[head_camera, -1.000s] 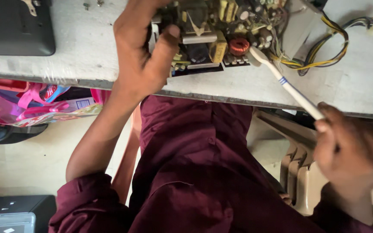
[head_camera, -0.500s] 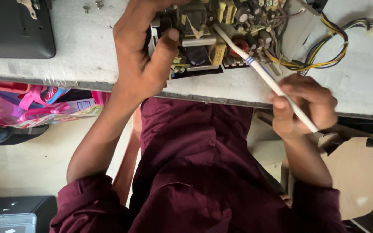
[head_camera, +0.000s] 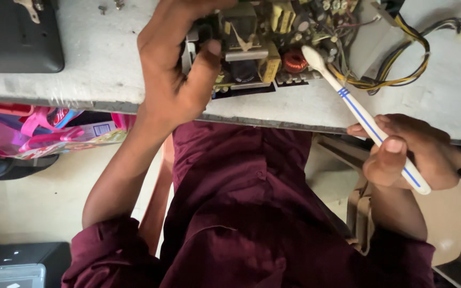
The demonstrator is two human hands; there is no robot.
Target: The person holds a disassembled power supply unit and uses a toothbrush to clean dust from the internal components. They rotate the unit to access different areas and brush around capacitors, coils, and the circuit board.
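The left hand (head_camera: pixel 174 80) grips the circuit board (head_camera: pixel 273 45) at the desk's (head_camera: pixel 108 64) near edge, while the right hand (head_camera: pixel 406 152), closed around the toothbrush (head_camera: pixel 364 114), has pulled its head back, maybe still touching the board's edge.

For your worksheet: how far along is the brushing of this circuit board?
Done: the board lies bare on the table. In hand: the left hand grips it; the right hand puts a toothbrush head beside the copper coil. How much remains unbrushed cannot be told.

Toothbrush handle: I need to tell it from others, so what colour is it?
White toothbrush with blue stripes, in the right hand; head view shows it.
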